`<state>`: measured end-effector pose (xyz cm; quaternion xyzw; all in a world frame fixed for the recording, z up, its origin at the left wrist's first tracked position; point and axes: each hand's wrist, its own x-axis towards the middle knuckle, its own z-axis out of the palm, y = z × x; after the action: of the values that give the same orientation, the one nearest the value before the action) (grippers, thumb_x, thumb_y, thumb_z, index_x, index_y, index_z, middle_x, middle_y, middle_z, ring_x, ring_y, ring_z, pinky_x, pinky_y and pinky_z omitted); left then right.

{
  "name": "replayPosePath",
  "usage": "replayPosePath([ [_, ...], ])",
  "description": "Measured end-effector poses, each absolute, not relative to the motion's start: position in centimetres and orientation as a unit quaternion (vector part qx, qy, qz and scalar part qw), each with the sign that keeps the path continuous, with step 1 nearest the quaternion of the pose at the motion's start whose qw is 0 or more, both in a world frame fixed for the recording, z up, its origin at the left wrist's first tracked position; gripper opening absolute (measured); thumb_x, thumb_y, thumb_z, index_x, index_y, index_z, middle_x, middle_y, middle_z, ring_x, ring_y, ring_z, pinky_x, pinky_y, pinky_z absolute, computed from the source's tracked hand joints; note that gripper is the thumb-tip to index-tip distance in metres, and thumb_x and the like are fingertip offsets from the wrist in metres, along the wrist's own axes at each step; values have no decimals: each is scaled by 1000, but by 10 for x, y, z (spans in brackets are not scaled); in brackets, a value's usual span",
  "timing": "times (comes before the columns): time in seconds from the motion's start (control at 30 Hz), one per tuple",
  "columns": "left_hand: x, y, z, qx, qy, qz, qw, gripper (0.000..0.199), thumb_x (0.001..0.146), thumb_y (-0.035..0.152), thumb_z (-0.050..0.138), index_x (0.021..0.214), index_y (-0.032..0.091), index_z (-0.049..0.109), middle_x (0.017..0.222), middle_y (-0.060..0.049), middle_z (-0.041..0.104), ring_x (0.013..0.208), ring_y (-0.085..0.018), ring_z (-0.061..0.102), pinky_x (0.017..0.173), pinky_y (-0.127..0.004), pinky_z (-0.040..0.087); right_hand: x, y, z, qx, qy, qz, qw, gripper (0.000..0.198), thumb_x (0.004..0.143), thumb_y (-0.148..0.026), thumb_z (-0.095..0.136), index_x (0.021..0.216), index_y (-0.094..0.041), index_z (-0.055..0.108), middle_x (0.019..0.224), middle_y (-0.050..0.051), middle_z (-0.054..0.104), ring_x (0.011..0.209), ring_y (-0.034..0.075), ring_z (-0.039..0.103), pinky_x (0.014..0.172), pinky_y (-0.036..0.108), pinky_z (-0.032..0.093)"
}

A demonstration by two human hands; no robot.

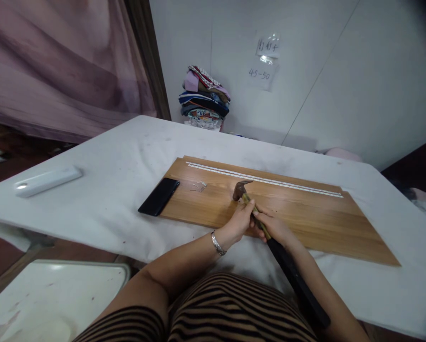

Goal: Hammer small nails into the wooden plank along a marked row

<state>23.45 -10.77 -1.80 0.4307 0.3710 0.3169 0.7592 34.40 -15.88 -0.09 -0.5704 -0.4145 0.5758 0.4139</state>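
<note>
Right hand (275, 227) has its grip closed round the hammer (269, 237) shaft just behind the head, head resting on the wooden board (305, 213); left hand (239, 223) pinched at the hammer head, what it holds too small to tell. Phone (159, 196) at the board's left end, overlapping it; paper on the wall (264, 66) behind the board reads "45-50".

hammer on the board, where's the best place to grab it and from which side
Grip the hammer on its black handle end, coming from the near side: the handle slants toward the person while the head rests on the wooden board. The right hand holds higher up now.
</note>
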Motion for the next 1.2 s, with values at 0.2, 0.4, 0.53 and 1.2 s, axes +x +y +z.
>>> replayPosePath([
  [0.2,234,-108,-17,425,369,318,763,44,93,56,52,70,19,45,43,7,39,35,-7,36,40,-19,28,344,-158,-2,-571,-414,574,415,58,81,-48,60,130,-20,54,66,-5,60,33,7,44,29,20,36],
  [0.4,234,-108,-13,427,367,311,766,43,94,54,50,69,20,45,43,6,40,36,-9,40,41,-20,30,344,-158,0,-563,-421,574,419,56,80,-50,61,127,-19,54,65,-6,58,34,8,45,29,20,37],
  [0.53,235,-108,-17,416,370,327,764,41,90,55,56,72,19,46,45,7,41,36,-7,36,40,-20,28,344,-158,-3,-571,-419,573,413,55,81,-49,59,127,-20,54,65,-6,59,34,8,45,29,20,36],
  [1.2,234,-107,-20,423,375,326,758,44,90,58,56,70,19,47,46,6,43,36,-7,38,41,-20,29,343,-158,-1,-567,-426,573,410,49,80,-51,59,119,-21,57,68,-6,59,34,6,44,29,19,36],
])
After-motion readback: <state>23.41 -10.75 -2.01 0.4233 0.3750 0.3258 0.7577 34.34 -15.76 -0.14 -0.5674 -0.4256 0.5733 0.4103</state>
